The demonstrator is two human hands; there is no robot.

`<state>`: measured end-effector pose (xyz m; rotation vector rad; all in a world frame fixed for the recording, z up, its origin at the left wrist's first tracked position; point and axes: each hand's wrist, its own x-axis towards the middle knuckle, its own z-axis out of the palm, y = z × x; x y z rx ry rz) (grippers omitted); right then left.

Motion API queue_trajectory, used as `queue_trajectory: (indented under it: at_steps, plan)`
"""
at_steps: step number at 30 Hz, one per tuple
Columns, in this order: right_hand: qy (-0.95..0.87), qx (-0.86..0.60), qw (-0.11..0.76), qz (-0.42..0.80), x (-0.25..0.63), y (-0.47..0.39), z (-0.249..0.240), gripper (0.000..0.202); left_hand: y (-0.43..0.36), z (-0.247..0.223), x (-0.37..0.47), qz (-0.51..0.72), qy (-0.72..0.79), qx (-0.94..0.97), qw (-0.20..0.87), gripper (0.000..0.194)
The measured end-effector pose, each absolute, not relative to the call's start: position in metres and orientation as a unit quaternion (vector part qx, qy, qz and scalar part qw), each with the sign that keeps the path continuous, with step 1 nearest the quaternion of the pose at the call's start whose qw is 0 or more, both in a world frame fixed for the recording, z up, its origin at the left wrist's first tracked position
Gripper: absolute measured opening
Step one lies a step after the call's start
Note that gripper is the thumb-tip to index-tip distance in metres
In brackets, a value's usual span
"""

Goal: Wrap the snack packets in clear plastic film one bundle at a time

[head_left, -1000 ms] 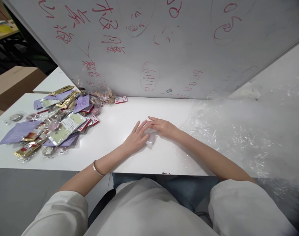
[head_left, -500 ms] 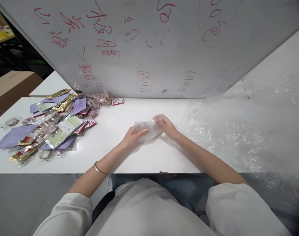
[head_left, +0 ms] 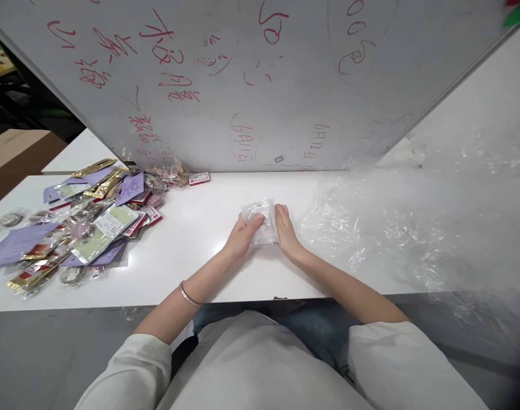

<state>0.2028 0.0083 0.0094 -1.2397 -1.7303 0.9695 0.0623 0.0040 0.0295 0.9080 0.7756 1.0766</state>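
A small clear plastic bag (head_left: pixel 263 225), looking folded and crinkled, is held above the white table at the middle. My left hand (head_left: pixel 241 234) grips it from the left, thumb pressed across its face and fingers behind it. Against the bag's right edge rests my right hand (head_left: pixel 286 230), its fingers straight and side by side rather than wrapped round it. Whether anything lies inside the bag I cannot tell.
On the left spreads a pile of small packets (head_left: pixel 93 222) in purple, gold, green and clear wrap. A whiteboard (head_left: pixel 225 102) with red writing stands behind the table (head_left: pixel 191 262). Loose clear plastic sheeting (head_left: pixel 396 228) covers the right side. A cardboard box (head_left: pixel 20 159) is at far left.
The plastic bag went from wide and stretched between both hands to a smaller, squarer shape. My right hand let go its pinch on the corner and now lies flat along the side.
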Motion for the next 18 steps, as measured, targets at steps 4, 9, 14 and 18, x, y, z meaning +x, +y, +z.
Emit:
queue_trajectory:
  at_steps: [4,9,14,18]
  plan:
    - [-0.542,-0.478,0.467,0.510,0.208,-0.012,0.024,0.066,0.005,0.039,0.079,0.501,0.372,0.440,0.645,0.042]
    - [-0.450,-0.514,0.534,0.498,0.215,-0.028,0.032,0.053,0.013,0.048,0.106,0.545,0.392,0.481,0.564,0.060]
    - [-0.394,-0.569,0.574,0.438,0.253,-0.031,0.029,0.037,0.018,0.046,0.112,0.491,0.340,0.526,0.606,0.089]
    - [-0.318,-0.639,0.630,0.306,0.343,-0.008,0.046,0.039,0.014,0.036,0.089,0.479,0.404,0.528,0.574,0.067]
